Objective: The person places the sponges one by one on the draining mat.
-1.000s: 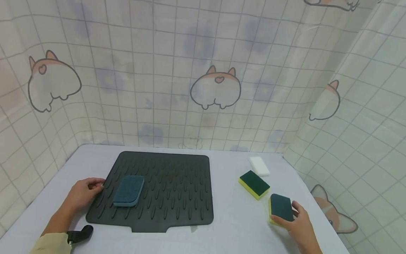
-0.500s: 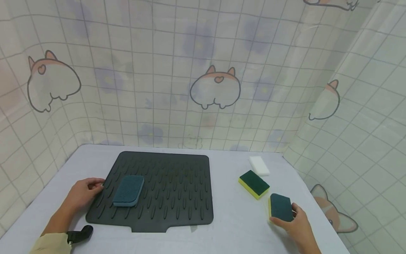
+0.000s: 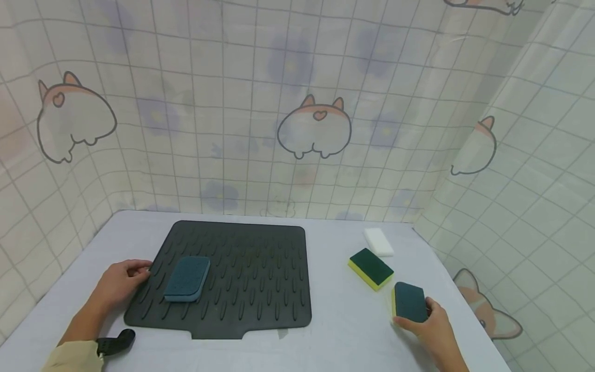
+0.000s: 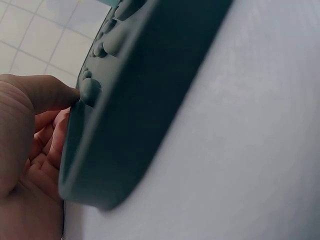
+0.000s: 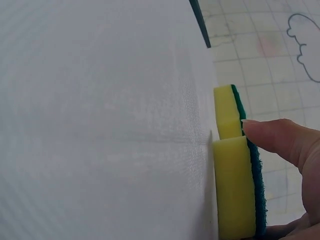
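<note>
My left hand is at the left edge of a dark grey-green ridged mat, pinching that edge with the thumb on top and the fingers curled beside it. The raised bumps and thick rim of the mat fill the left wrist view. A blue sponge lies on the mat's left part. At the right, my right hand grips a yellow sponge with a dark green scouring face by its sides. The right wrist view shows this sponge lying on the cloth, scouring side up.
Just behind the gripped sponge lies another yellow-and-green sponge. A white block-shaped sponge is farther back. White cloth covers the table. Grid-patterned curtains with cartoon animals stand along the back and sides.
The right thumb has slid slightly along the near corner of the sponge. The left hand, mat and other sponges keep their places; the whole head view has shifted very slightly.
</note>
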Demonstrator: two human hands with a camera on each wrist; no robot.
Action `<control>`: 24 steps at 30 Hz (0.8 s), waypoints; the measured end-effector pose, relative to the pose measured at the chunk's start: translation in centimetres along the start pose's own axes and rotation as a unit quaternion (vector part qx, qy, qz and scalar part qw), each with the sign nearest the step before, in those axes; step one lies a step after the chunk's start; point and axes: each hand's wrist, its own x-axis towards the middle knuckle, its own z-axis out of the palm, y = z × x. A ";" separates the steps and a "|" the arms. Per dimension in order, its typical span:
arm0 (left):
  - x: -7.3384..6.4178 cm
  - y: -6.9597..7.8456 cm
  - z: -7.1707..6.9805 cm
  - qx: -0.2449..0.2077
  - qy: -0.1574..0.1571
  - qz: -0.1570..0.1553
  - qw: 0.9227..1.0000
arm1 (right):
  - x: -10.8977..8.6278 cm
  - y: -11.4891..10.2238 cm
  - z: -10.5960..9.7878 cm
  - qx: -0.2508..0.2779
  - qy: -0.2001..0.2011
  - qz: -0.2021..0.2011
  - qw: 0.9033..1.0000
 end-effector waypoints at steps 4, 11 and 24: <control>0.0 -0.1 0.1 0.000 0.003 0.004 1.000 | 0.1 0.1 0.0 -0.010 0.002 -0.005 1.000; 0.0 -0.3 0.1 0.001 0.005 0.009 1.000 | 0.1 0.1 0.2 -0.008 0.003 0.000 1.000; 0.0 -0.2 0.1 0.000 0.003 0.005 1.000 | -0.4 -0.4 0.1 0.017 0.016 0.033 0.999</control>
